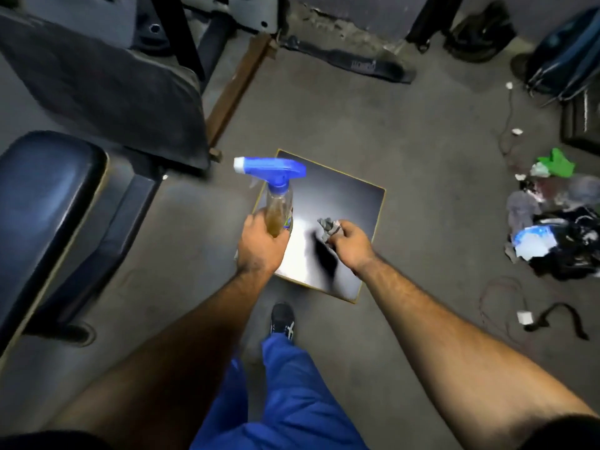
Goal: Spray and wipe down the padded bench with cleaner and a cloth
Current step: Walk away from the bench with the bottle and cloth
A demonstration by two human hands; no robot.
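Left hand wraps closed around the lower body of the spray bottle, which stands nearly upright with its blue trigger head on top and the white nozzle pointing toward nine o'clock. Right hand pinches a small bunched grey cloth between thumb and fingers, just right of the bottle. Both hands hover over a dark square board with a yellow edge lying on the concrete floor.

From the hands, the padded bench lies at about nine o'clock, well apart; its dark blue cushion runs lengthwise from roughly seven o'clock up toward twelve, with a second, greyer pad beyond it at eleven o'clock. The bottle hand is the nearer one, and the nozzle already faces that way, so spraying looks like the step at hand, calling for a turn and reach leftward.

Inside the clear bottle sits amber liquid, filling only its lower part as far as can be seen. At three o'clock, loose rubbish lies heaped on the floor.
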